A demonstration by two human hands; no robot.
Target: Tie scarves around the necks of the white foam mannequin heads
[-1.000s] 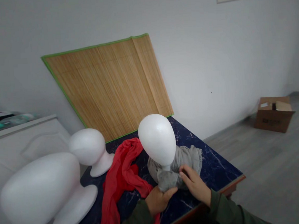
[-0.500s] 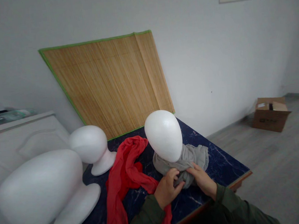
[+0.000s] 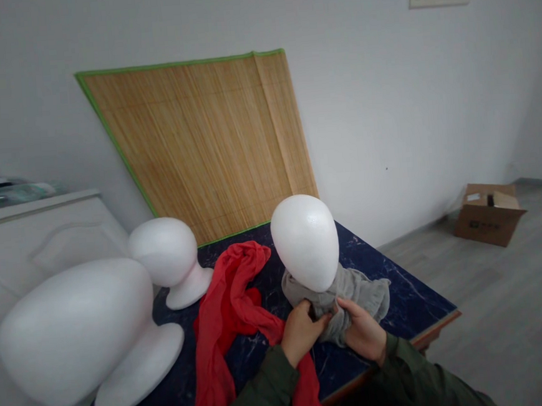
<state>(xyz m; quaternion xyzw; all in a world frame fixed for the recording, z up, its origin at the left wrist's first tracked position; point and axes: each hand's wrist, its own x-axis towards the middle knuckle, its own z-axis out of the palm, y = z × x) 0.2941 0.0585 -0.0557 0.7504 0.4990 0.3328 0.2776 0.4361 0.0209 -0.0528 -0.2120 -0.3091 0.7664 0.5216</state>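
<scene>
A white foam mannequin head [image 3: 305, 241] stands on the dark blue marbled table [image 3: 414, 301] with a grey scarf [image 3: 366, 289] bunched round its neck. My left hand [image 3: 300, 332] and my right hand [image 3: 363, 330] are both closed on the grey scarf just below the head's chin, close together. A red scarf [image 3: 228, 313] lies crumpled on the table to the left of my left hand and runs under my left sleeve.
Two more white foam heads stand at the left: a small one [image 3: 167, 258] further back and a large one [image 3: 79, 334] nearest me. A bamboo mat [image 3: 201, 146] leans against the wall behind the table. A cardboard box [image 3: 488, 214] sits on the floor at right.
My hands have moved up from the front of the scarf to just under the head's chin and drawn closer together. The view has shifted slightly.
</scene>
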